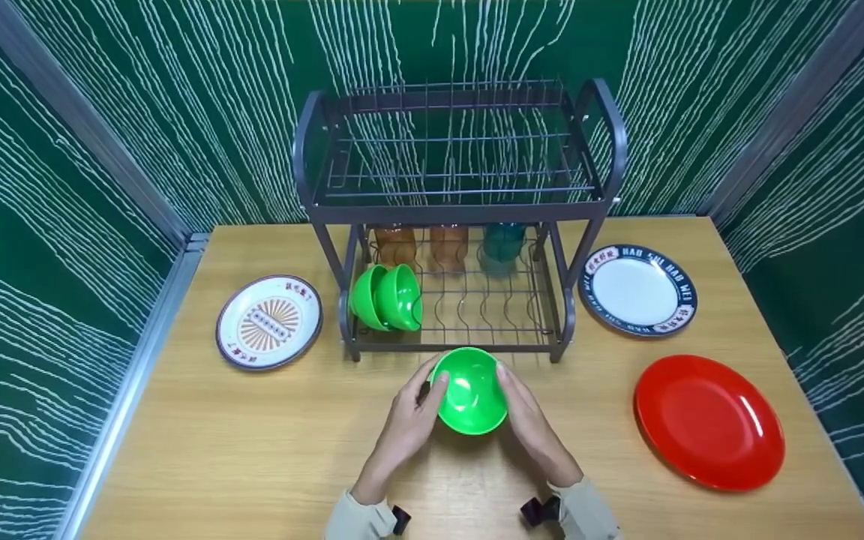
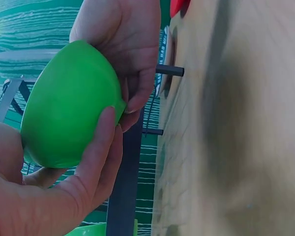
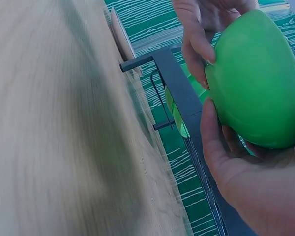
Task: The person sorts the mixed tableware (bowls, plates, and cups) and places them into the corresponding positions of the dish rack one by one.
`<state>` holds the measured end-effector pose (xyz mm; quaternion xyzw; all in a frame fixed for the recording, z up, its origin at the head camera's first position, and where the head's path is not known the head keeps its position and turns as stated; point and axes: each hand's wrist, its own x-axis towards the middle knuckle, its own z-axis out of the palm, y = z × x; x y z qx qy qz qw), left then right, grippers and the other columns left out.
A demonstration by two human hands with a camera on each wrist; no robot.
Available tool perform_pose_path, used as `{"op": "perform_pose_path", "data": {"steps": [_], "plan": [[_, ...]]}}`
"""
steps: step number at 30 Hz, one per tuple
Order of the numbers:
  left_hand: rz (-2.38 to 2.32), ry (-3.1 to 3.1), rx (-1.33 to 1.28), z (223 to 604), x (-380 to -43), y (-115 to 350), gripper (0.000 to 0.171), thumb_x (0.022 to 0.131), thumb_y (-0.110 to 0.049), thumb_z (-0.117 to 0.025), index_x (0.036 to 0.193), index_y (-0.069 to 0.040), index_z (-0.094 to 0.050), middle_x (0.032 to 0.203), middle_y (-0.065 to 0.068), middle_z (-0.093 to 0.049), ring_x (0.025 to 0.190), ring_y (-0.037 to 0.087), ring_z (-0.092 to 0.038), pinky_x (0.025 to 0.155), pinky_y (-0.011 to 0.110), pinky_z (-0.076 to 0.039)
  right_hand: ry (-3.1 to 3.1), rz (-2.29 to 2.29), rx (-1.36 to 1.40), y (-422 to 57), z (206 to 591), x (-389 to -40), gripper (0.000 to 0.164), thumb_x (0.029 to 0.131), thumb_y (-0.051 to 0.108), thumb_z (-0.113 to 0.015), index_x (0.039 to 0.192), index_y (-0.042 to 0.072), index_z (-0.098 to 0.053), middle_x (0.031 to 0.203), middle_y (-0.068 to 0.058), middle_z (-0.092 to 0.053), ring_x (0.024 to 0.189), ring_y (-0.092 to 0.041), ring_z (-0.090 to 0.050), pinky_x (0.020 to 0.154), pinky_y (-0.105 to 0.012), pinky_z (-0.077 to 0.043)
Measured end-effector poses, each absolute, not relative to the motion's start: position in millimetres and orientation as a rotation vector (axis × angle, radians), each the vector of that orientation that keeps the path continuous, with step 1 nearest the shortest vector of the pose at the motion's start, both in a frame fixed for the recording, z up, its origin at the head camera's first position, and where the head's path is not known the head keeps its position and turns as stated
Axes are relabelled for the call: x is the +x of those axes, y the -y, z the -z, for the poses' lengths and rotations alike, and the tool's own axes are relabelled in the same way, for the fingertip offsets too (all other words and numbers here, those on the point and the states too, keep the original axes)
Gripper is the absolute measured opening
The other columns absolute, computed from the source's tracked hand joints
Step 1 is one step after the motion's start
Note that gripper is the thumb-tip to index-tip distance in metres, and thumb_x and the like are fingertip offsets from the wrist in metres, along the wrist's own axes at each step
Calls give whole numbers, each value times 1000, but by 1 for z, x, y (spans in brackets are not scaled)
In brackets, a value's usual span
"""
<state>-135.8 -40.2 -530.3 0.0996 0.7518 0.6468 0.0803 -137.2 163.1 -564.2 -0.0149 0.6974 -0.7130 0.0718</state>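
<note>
A bright green bowl (image 1: 472,391) is held between both hands in front of the dish rack, its hollow side facing the head camera. My left hand (image 1: 413,411) grips it from the left, thumb at the rim and fingers under the outer wall. From the right, my right hand (image 1: 528,420) holds the opposite side the same way. Both wrist views show the bowl's rounded underside (image 2: 71,105) raised off the table. Two more green bowls (image 1: 400,298) stand tilted on edge, one against the other, at the left of the rack's lower shelf.
The dark two-tier dish rack (image 1: 458,214) stands behind the hands. Orange and teal cups (image 1: 503,244) sit at the back of its lower shelf. A patterned white plate (image 1: 269,322) lies left; a blue-rimmed plate (image 1: 637,290) and a red plate (image 1: 709,422) lie right. Green walls enclose the table.
</note>
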Motion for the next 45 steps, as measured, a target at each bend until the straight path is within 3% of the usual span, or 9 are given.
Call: {"op": "perform_pose_path", "data": {"steps": [9, 13, 16, 20, 25, 31, 36, 40, 45], "plan": [[-1931, -2335, 326, 517, -149, 38, 49, 108, -34, -55, 152, -14, -50, 147, 17, -55, 127, 29, -60, 103, 43, -52, -2095, 2120, -43, -168, 561, -137, 68, 114, 40, -28, 160, -8, -16, 168, -25, -12, 156, -37, -7, 125, -52, -7], [-1898, -2428, 331, 507, -157, 39, 51, 107, -38, -56, 153, -17, -50, 147, 15, -55, 123, 29, -63, 96, 43, -56, -2013, 2202, -116, -168, 562, -136, 62, 114, 36, -29, 158, -8, -24, 160, -27, -31, 148, -38, -33, 120, -57, -27], [-1872, -2492, 320, 500, -163, 40, 52, 106, -39, -56, 153, -18, -50, 151, 15, -52, 122, 31, -63, 93, 42, -58, -1983, 2232, -170, -168, 562, -136, 54, 115, 31, -30, 153, -8, -34, 140, -27, -51, 126, -38, -57, 107, -55, -46], [-1838, -2584, 320, 492, -172, 42, 52, 105, -38, -58, 151, -16, -53, 148, 18, -53, 125, 31, -61, 95, 41, -57, -2000, 2227, -213, -169, 563, -135, 51, 114, 30, -33, 146, -10, -39, 127, -31, -57, 112, -39, -64, 96, -42, -55], [-1736, -2761, 328, 483, -185, 43, 49, 104, -39, -60, 148, -17, -57, 140, 17, -60, 128, 30, -58, 105, 47, -50, -1991, 2233, -237, -172, 564, -132, 49, 114, 29, -35, 143, -10, -43, 135, -39, -50, 113, -42, -63, 94, -37, -57], [-1638, -2903, 318, 476, -198, 43, 49, 103, -42, -61, 147, -19, -59, 136, 18, -63, 122, 31, -61, 104, 50, -50, -2038, 2197, -226, -175, 568, -126, 48, 114, 26, -35, 142, -11, -45, 135, -36, -53, 111, -41, -65, 94, -37, -56], [-1512, -3066, 330, 471, -206, 41, 47, 102, -41, -62, 144, -18, -62, 118, 20, -70, 103, 31, -65, 91, 50, -54, -2060, 2165, -203, -178, 572, -121, 48, 114, 27, -36, 141, -12, -47, 134, -33, -56, 110, -34, -67, 94, -35, -56], [-1459, -3143, 386, 467, -213, 37, 47, 102, -37, -64, 144, -15, -62, 97, 20, -67, 84, 28, -61, 71, 45, -56, -2030, 2181, -199, -180, 575, -117, 46, 114, 24, -37, 138, -13, -49, 134, -35, -55, 110, -31, -67, 94, -36, -57], [-1351, -3190, 371, 463, -221, 34, 50, 103, -40, -62, 146, -16, -59, 97, 19, -64, 79, 24, -57, 61, 35, -53, -2030, 2154, -204, -182, 577, -115, 47, 113, 26, -37, 137, -12, -50, 134, -35, -55, 111, -32, -66, 95, -37, -56]]}}
